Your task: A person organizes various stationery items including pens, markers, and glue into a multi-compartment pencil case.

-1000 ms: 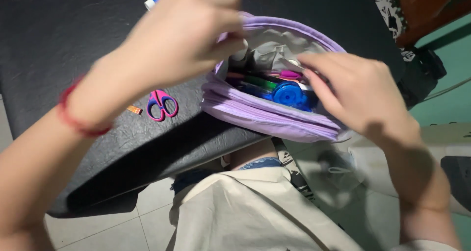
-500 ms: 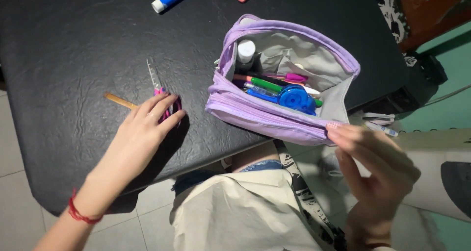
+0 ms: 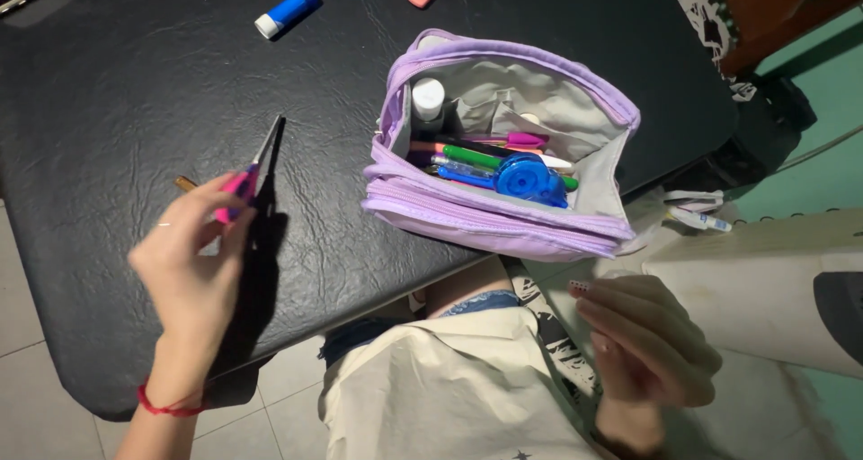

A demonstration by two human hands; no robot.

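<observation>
Pink scissors (image 3: 244, 176) pinched loosely by the left hand (image 3: 193, 262) near the table (image 3: 117, 92) front edge may slip; right hand (image 3: 643, 339) is curled, empty.

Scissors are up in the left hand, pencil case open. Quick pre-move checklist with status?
1. Left hand has the scissors off the table: ok, fingers on the pink handles.
2. Scissor blades closed: ok, they read as one thin line pointing up and away.
3. Purple pencil case open: ok, unzipped wide, its mouth facing the camera.
4. Room inside the case: cannot tell; pens and a blue correction tape fill the front section.
5. Right hand free: ok, off the case, below the table edge, holding nothing visible.
6. Case steady on the black table: not ok, its near right corner overhangs the edge.
</observation>
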